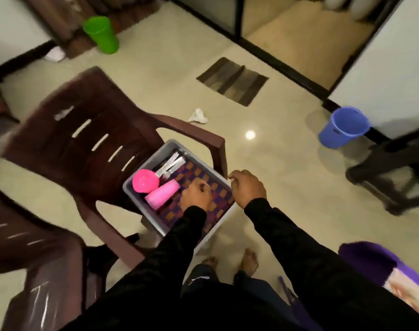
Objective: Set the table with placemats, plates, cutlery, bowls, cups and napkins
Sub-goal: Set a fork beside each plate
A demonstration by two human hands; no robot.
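On the brown chair point(84, 149) I see the grey tray point(156, 154) holding the placemat point(199, 173) — left hand point(196, 194) curled on it, right hand point(247, 187) loosely curled, empty, just beside.

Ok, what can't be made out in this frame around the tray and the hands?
- Head view: the left hand covers the patterned placemat, so any grip is hidden.
- Cutlery in the grey tray: blurred, pieces uncountable.
- Right hand: fingers curl away; holding anything is unclear.
- Table: cut off.
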